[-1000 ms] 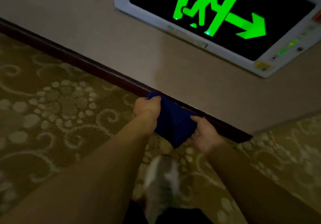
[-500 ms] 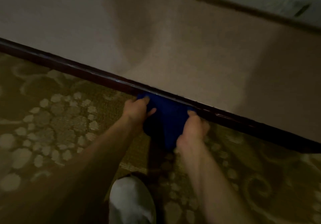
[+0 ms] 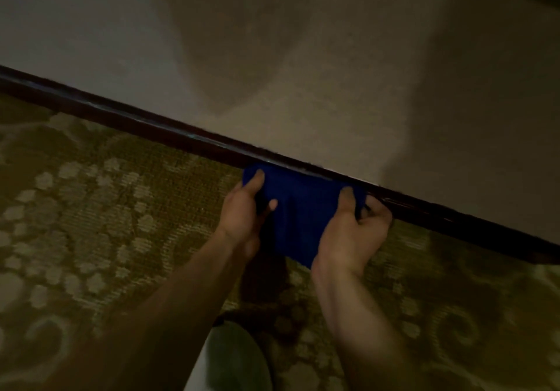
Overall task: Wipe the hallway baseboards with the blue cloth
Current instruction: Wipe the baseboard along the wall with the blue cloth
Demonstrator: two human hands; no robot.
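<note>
Looking down from head height: nearest the viewer, a pale shoe (image 3: 233, 360), blurred, stands on the patterned carpet (image 3: 91, 208) at the near edge of the scene. Two bare forearms reach away from it toward the wall. Between the hands hangs the blue cloth (image 3: 300, 217), stretched taut; its upper edge lies against the dark baseboard (image 3: 151, 125), and its lower corner droops toward the carpet, hiding a strip of floor behind it. The left hand (image 3: 245, 211) pinches the cloth's left edge, thumb on the near face, index finger extended up along the corner, remaining fingers apparently tucked behind the fabric. The right hand (image 3: 354, 233) grips the right edge with fingers curled tightly round the bunched fabric, knuckles just beside the baseboard; whether they touch it cannot be told in the dim light. Beyond, the baseboard runs diagonally from far left to near right below a plain beige wall (image 3: 333, 57), on which a soft shadow falls.
</note>
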